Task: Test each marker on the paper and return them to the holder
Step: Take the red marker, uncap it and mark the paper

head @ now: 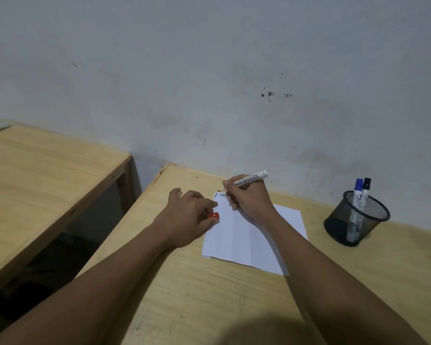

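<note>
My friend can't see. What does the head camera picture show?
A right hand holds an uncapped marker at the top corner of a sheet of paper. The left hand holds its red cap. Two markers stand in a mesh holder.

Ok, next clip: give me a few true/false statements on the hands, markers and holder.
1. The right hand holds an uncapped marker over the paper. True.
2. The left hand holds a blue cap. False: the cap is red.
3. The holder is empty. False: two markers stand in it.
4. The holder stands to the right of the paper. True.
5. The paper bears a short dark mark at its far left corner. True.
</note>
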